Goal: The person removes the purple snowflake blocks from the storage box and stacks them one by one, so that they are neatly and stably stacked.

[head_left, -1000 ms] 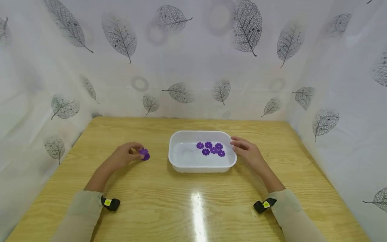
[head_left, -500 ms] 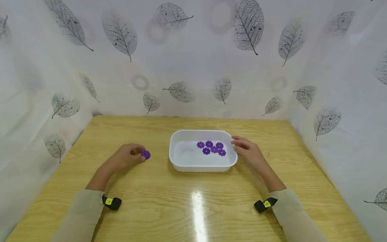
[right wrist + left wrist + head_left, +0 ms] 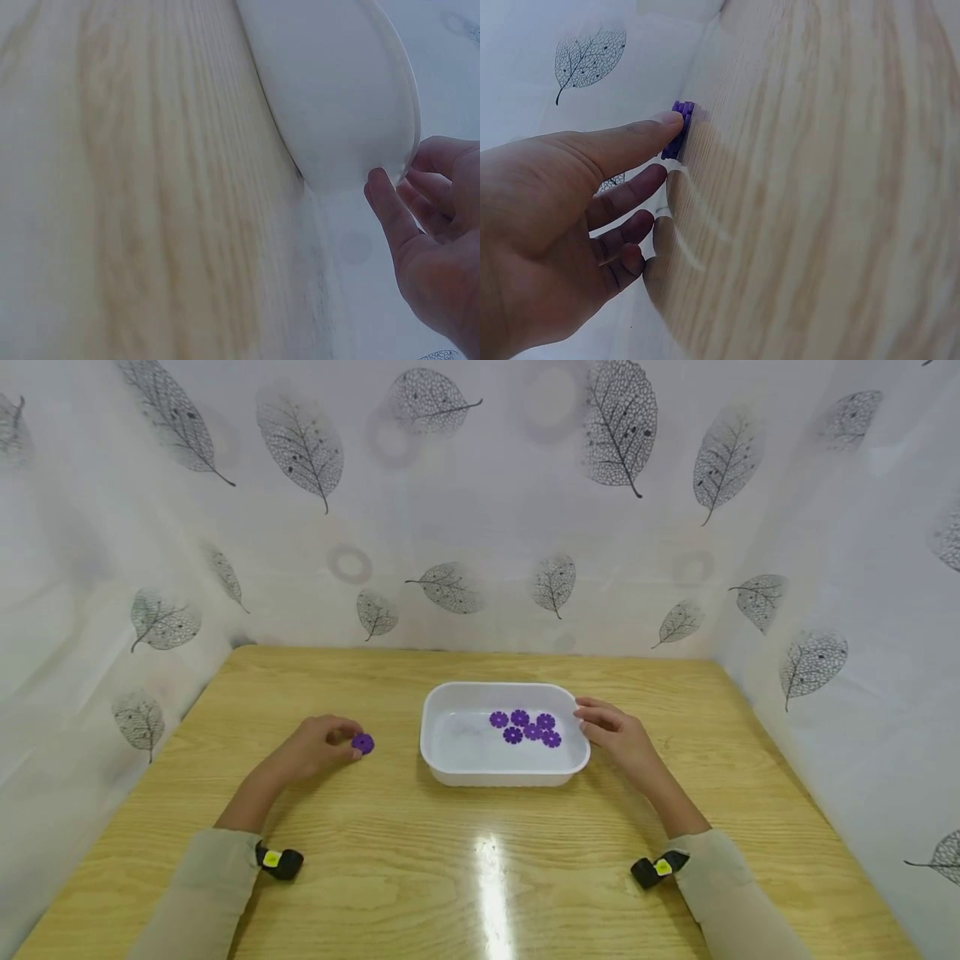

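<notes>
At the left of the table, my left hand pinches a small stack of purple flower-shaped discs between thumb and forefinger. The left wrist view shows that stack edge-on, close over the wood, with the thumb laid against it; the other fingers curl loosely below. To the right stands a white plastic tray with several more purple flower-shaped discs lying flat in its right half. My right hand holds the tray's right end. In the right wrist view, its thumb touches the outer wall and the fingers reach the rim.
The wooden table runs back to a pale curtain printed with grey leaves, which also closes off both sides. A black camera band sits on each wrist. Bare wood lies between the left hand and the tray.
A second ago, my left hand held one disc slightly raised and offset over another; now they line up as one stack. The right hand and tray stay in place.
</notes>
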`<action>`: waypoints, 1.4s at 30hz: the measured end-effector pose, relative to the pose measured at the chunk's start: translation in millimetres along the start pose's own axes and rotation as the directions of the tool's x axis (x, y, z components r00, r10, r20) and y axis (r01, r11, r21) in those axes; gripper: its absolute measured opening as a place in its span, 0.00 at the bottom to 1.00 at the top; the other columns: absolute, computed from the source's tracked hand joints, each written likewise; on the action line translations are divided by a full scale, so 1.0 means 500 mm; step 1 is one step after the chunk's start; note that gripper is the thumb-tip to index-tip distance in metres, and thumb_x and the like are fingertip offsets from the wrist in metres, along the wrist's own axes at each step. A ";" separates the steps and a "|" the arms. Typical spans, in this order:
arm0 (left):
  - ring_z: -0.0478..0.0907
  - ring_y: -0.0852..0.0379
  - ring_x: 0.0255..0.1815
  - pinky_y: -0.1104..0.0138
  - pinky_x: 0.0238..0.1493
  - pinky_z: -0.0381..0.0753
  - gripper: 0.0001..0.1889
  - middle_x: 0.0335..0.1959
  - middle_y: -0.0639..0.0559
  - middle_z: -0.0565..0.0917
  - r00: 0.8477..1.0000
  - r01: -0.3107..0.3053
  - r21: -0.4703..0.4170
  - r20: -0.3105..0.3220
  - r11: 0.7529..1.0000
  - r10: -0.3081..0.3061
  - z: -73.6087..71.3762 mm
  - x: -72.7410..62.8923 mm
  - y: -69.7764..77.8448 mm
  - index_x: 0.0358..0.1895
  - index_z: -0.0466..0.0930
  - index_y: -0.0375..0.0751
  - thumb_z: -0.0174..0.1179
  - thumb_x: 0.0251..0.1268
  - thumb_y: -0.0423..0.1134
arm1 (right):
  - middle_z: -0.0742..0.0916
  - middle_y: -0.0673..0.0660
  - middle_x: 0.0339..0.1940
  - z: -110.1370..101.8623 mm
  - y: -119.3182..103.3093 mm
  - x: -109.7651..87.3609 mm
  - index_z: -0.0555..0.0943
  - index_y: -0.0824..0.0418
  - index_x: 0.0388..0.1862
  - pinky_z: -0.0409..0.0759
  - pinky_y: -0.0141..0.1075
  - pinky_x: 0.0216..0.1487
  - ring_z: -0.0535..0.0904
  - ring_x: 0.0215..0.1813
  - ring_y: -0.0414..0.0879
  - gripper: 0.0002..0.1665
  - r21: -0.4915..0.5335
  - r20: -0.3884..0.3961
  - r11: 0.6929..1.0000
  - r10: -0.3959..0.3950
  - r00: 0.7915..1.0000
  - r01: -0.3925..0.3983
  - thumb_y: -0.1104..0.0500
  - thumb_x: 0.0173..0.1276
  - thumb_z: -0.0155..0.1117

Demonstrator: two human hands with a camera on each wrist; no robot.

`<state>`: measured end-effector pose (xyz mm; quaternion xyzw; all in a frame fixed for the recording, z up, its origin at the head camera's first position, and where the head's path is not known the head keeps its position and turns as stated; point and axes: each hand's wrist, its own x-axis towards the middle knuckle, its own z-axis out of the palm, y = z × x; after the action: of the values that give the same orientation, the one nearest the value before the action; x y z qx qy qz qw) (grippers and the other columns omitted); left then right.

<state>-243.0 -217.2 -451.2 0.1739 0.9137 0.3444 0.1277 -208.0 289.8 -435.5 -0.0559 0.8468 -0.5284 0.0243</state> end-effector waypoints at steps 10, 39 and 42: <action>0.75 0.47 0.51 0.53 0.52 0.76 0.20 0.56 0.39 0.81 1.000 0.000 -0.012 0.000 1.000 0.000 -0.001 -0.003 0.005 0.62 0.78 0.36 0.63 0.71 0.41 | 0.72 0.54 0.76 0.002 -0.007 -0.004 0.80 0.65 0.62 0.76 0.20 0.57 0.69 0.75 0.54 0.22 0.022 0.006 1.000 0.002 1.000 -0.002 0.53 0.77 0.61; 0.74 0.40 0.59 0.44 0.59 0.75 0.24 0.60 0.35 0.80 1.000 0.024 -0.013 0.003 1.000 -0.023 0.003 -0.003 0.008 0.62 0.78 0.35 0.65 0.70 0.45 | 0.71 0.54 0.77 0.003 -0.007 -0.003 0.80 0.64 0.63 0.76 0.20 0.57 0.68 0.75 0.55 0.23 0.017 0.010 1.000 0.012 1.000 -0.012 0.51 0.77 0.60; 0.75 0.41 0.58 0.45 0.59 0.75 0.23 0.60 0.36 0.80 1.000 0.022 -0.016 0.003 1.000 -0.022 0.003 -0.003 0.006 0.62 0.78 0.35 0.64 0.70 0.45 | 0.71 0.54 0.77 0.002 -0.008 -0.004 0.79 0.65 0.64 0.76 0.21 0.57 0.68 0.75 0.55 0.24 0.034 0.014 0.999 0.006 1.000 -0.007 0.51 0.77 0.60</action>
<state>-240.5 -214.6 -450.3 0.1630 0.9127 0.3500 0.1340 -205.5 287.1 -432.3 -0.0564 0.8378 -0.5421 0.0328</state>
